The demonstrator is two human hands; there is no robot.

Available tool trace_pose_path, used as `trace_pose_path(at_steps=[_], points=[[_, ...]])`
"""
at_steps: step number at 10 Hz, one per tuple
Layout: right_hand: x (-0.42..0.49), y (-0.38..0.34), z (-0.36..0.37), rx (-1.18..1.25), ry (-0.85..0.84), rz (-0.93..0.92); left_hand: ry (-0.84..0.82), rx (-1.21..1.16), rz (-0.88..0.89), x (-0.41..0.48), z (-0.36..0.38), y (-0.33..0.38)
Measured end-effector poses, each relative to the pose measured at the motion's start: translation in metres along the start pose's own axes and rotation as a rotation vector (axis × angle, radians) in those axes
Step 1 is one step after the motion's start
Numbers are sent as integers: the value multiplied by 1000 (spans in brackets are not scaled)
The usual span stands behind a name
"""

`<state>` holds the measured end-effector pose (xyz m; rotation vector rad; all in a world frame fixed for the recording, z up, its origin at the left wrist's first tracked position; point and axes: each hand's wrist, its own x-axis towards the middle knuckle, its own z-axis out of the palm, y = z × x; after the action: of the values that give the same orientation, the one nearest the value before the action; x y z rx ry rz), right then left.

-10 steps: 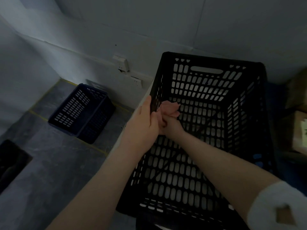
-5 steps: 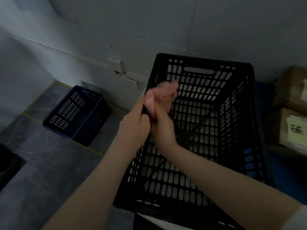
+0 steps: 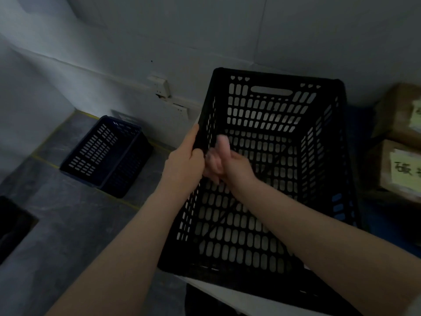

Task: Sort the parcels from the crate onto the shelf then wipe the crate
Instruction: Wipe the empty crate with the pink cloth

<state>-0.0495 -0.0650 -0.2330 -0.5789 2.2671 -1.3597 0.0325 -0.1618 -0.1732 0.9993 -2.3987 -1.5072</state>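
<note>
On white bench [image 3: 227, 291] edge: crate [image 3: 273, 115], black, slotted, empty. Left hand [image 3: 184, 165]: fingers clamped over left rim. Right hand [image 3: 235, 168]: inside, fingers bunched round pinkish cloth [image 3: 222, 142], blurred, against left wall. Handling, judged: stiff, light; take hold at rim or end handle [image 3: 271, 82].

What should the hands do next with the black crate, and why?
Probably slide the right hand with its pinkish cloth further along the inner left wall while the left hand grips the rim. The black crate looks empty, so wiping remains.
</note>
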Motion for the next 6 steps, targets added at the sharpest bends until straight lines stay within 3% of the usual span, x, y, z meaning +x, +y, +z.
trace_pose_path(at_steps=[1, 2, 3, 4, 5, 6], points=[[-11, -26, -5, -5, 104, -198, -22, -93, -6, 3, -1, -7], [-45, -33, 20, 221, 59, -310, -3, -217, -84, 9, 0, -13], [-52, -10, 43, 307, 48, -280, -16, -331, -121, 19, 2, -14], [-49, 35, 51, -11, -80, -129, -17, -227, -47, 15, 2, -16], [-48, 73, 54, -314, -316, -103, -19, -70, -5, 8, 1, -15], [-36, 72, 40, -411, -337, -206, 3, -51, 8, 6, -1, -10]])
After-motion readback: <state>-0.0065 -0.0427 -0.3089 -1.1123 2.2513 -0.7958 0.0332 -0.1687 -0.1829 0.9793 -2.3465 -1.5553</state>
